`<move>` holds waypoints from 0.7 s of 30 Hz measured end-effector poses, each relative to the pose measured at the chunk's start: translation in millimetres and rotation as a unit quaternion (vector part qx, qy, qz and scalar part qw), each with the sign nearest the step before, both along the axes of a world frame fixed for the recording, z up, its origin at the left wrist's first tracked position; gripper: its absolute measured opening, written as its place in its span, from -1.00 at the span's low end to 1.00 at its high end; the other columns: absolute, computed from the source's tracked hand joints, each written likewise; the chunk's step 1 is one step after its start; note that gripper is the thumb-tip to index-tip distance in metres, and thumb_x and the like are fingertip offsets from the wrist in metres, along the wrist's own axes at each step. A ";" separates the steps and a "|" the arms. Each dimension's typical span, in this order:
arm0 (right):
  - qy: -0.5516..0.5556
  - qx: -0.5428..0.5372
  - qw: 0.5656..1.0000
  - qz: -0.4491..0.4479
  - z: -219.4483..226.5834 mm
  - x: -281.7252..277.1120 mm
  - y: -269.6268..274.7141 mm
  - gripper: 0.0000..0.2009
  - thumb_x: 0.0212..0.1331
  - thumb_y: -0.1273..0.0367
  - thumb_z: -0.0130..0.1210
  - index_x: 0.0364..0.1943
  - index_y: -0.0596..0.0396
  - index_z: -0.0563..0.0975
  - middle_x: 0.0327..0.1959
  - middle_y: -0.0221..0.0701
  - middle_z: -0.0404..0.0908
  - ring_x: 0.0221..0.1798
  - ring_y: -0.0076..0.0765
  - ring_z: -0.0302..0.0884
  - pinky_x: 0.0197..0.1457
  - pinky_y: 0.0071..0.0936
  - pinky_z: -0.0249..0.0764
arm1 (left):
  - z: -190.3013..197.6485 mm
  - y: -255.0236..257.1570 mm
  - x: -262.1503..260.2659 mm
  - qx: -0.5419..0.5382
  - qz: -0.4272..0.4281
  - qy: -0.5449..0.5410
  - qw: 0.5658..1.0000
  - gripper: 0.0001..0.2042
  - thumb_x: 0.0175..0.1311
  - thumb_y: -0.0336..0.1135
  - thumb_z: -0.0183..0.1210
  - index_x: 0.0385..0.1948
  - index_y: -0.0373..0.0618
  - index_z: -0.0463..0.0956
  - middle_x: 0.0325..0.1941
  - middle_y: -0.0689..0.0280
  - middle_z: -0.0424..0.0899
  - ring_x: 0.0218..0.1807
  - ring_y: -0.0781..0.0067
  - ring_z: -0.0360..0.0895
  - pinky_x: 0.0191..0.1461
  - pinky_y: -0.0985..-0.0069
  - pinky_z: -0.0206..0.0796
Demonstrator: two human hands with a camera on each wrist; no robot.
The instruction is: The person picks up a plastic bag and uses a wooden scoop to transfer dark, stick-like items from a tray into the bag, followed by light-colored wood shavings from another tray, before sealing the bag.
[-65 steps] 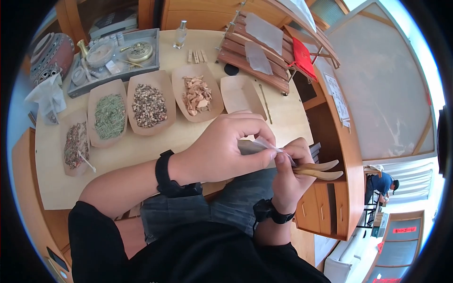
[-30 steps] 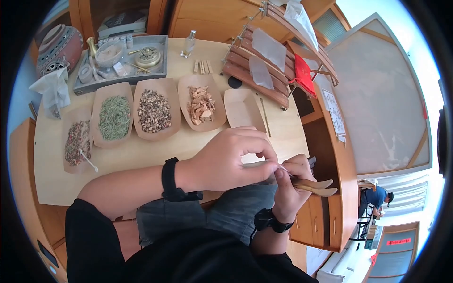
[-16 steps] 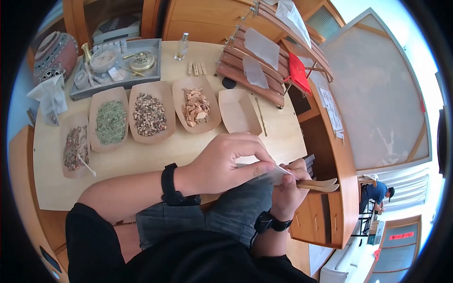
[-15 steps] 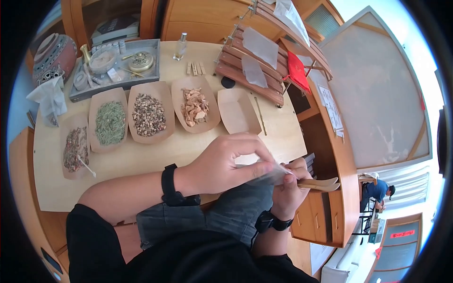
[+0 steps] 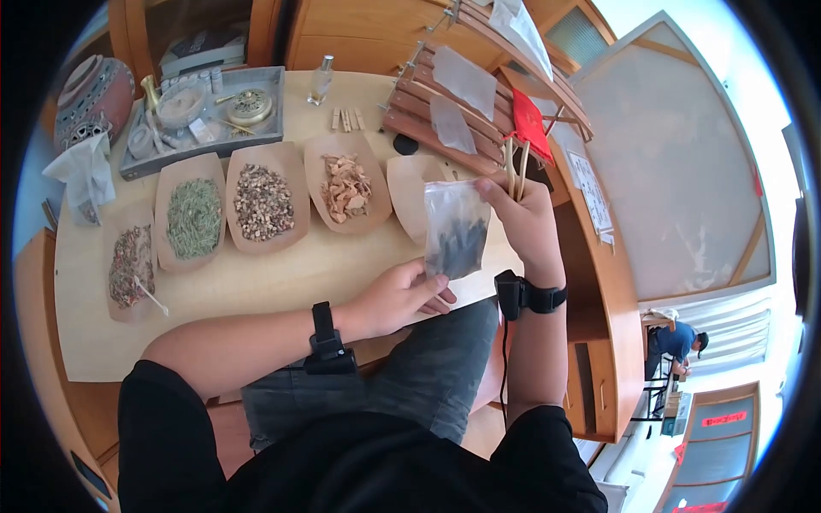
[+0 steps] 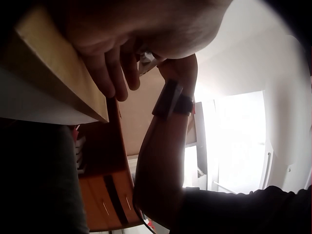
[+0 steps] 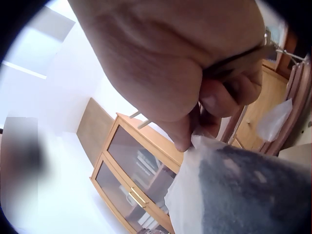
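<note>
A clear zip bag (image 5: 457, 231) with dark, bluish-black contents hangs upright over the table's front edge in the head view. My right hand (image 5: 528, 218) pinches its top right corner between thumb and finger. The same hand grips pale wooden tongs (image 5: 516, 167), whose two arms point up past the knuckles. At the bag's lower left corner, my left hand (image 5: 398, 299) has its thumb in front and index finger behind, the other fingers extended below. The right wrist view shows the bag (image 7: 253, 185) close up, below the curled right hand (image 7: 195, 63).
Paper trays hold mixed bits (image 5: 132, 265), green needles (image 5: 193, 218), dark chips (image 5: 267, 201) and tan shavings (image 5: 345, 186). A pale paper tray (image 5: 406, 192) stands partly behind the bag. Further back are a grey tray (image 5: 278, 103), a glass bottle (image 5: 321, 81) and a slatted wooden rack (image 5: 419, 111).
Earlier both hands met at the bag's top edge near the lap, at the right. Now the right hand has raised the bag upright with the tongs, and the left has shifted to its bottom.
</note>
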State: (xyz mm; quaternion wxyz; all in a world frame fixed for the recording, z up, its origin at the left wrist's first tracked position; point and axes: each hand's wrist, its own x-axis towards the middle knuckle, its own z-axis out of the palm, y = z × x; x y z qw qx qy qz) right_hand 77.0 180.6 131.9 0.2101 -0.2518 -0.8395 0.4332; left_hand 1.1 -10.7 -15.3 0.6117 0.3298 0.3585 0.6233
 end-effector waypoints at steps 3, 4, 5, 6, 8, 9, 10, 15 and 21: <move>-0.043 0.044 0.998 0.012 -15.2 -25.7 20.2 -0.79 0.40 0.33 0.37 -0.19 0.25 0.78 -0.46 -0.67 0.56 -0.38 -0.77 0.32 -0.34 -0.60 0.25 | -0.5 0.5 -4.2 -0.012 0.002 -0.018 1.000 -0.61 0.78 -0.09 -0.11 0.20 -0.32 0.38 0.18 0.02 0.69 0.24 0.17 0.71 0.31 0.24 0.61; -0.054 0.060 0.997 0.013 -26.8 -35.9 31.0 -0.78 0.40 0.32 0.38 -0.16 0.24 0.79 -0.44 -0.66 0.58 -0.37 -0.74 0.35 -0.31 -0.58 0.29 | -1.9 1.6 -4.0 -0.020 0.010 -0.020 1.000 -0.58 0.79 -0.07 -0.15 0.24 -0.33 0.34 0.19 -0.02 0.68 0.24 0.12 0.71 0.32 0.23 0.60; -0.064 0.076 0.995 0.013 -34.9 -45.6 38.7 -0.77 0.40 0.31 0.38 -0.13 0.24 0.79 -0.42 -0.65 0.60 -0.35 -0.71 0.39 -0.28 -0.56 0.34 | -1.7 2.9 -3.8 -0.028 0.016 -0.020 0.999 -0.54 0.80 -0.05 -0.19 0.29 -0.35 0.31 0.19 -0.07 0.67 0.25 0.07 0.71 0.34 0.22 0.58; -0.045 0.077 0.996 0.014 -44.9 -54.3 44.2 -0.74 0.38 0.29 0.40 -0.03 0.20 0.79 -0.38 -0.62 0.65 -0.31 -0.68 0.46 -0.22 -0.54 0.41 | -1.5 3.3 -2.0 -0.028 0.017 -0.021 0.999 -0.54 0.80 -0.05 -0.19 0.29 -0.35 0.31 0.19 -0.07 0.67 0.25 0.07 0.71 0.34 0.22 0.58; -0.069 0.103 0.992 0.005 -66.1 -71.4 57.7 -0.73 0.37 0.28 0.41 -0.02 0.19 0.79 -0.37 -0.58 0.67 -0.29 -0.64 0.50 -0.19 -0.51 0.45 | 1.5 2.8 2.0 -0.100 0.062 -0.040 0.992 -0.48 0.79 0.00 -0.20 0.39 -0.37 0.23 0.20 -0.11 0.64 0.23 0.07 0.71 0.35 0.24 0.57; -0.092 0.129 0.987 -0.005 -75.9 -76.3 62.9 -0.71 0.35 0.27 0.42 0.00 0.18 0.78 -0.37 -0.55 0.69 -0.26 -0.61 0.54 -0.15 -0.49 0.48 | 2.8 2.0 1.5 -0.100 0.062 -0.041 0.992 -0.48 0.79 0.00 -0.20 0.39 -0.37 0.23 0.20 -0.11 0.64 0.23 0.07 0.71 0.35 0.24 0.57; -0.080 0.128 0.989 0.003 -74.7 -78.0 51.8 -0.68 0.34 0.25 0.42 0.01 0.19 0.76 -0.40 -0.46 0.69 -0.26 -0.54 0.58 -0.13 -0.46 0.51 | 6.1 -0.6 -0.3 -0.094 0.041 -0.015 0.995 -0.45 0.79 0.02 -0.20 0.41 -0.37 0.22 0.20 -0.11 0.64 0.22 0.10 0.71 0.35 0.25 0.57; 0.056 0.257 0.965 0.007 -88.8 -71.9 45.6 -0.68 0.35 0.24 0.39 -0.01 0.22 0.73 -0.42 -0.32 0.68 -0.30 -0.45 0.62 -0.14 -0.36 0.54 | 0.0 -1.2 -3.3 -0.065 0.008 0.018 0.998 -0.47 0.78 0.03 -0.16 0.39 -0.33 0.27 0.11 -0.03 0.65 0.15 0.19 0.70 0.32 0.28 0.58; 0.018 0.313 0.949 -0.035 -71.7 -44.3 59.8 -0.73 0.32 0.35 0.32 0.05 0.12 0.74 -0.27 -0.12 0.72 -0.24 -0.04 0.74 -0.10 -0.22 0.60 | 3.8 -2.6 -2.8 0.002 -0.012 0.161 0.987 -0.63 0.76 -0.14 -0.03 0.22 -0.32 0.43 0.01 0.12 0.68 0.09 0.37 0.71 0.26 0.36 0.59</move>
